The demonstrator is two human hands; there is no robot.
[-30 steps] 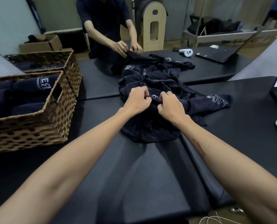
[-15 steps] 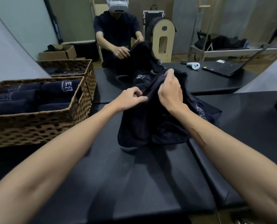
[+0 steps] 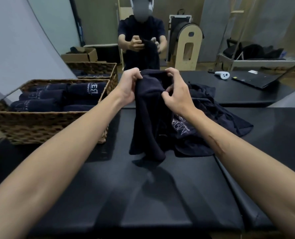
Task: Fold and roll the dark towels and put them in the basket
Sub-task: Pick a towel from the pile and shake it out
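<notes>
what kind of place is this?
Probably a Pilates or fitness studio: black padded tables, a wooden arched barrel of exercise equipment at the back, and wicker baskets of rolled dark towels with logos.

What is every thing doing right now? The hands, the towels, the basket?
Left hand: grips the held towel's top edge.
Right hand: grips it too.
Held towel: lifted, hanging, unfolded.
Towel pile: crumpled on the table.
Near basket: holds rolled towels.
Laptop: open.
</notes>
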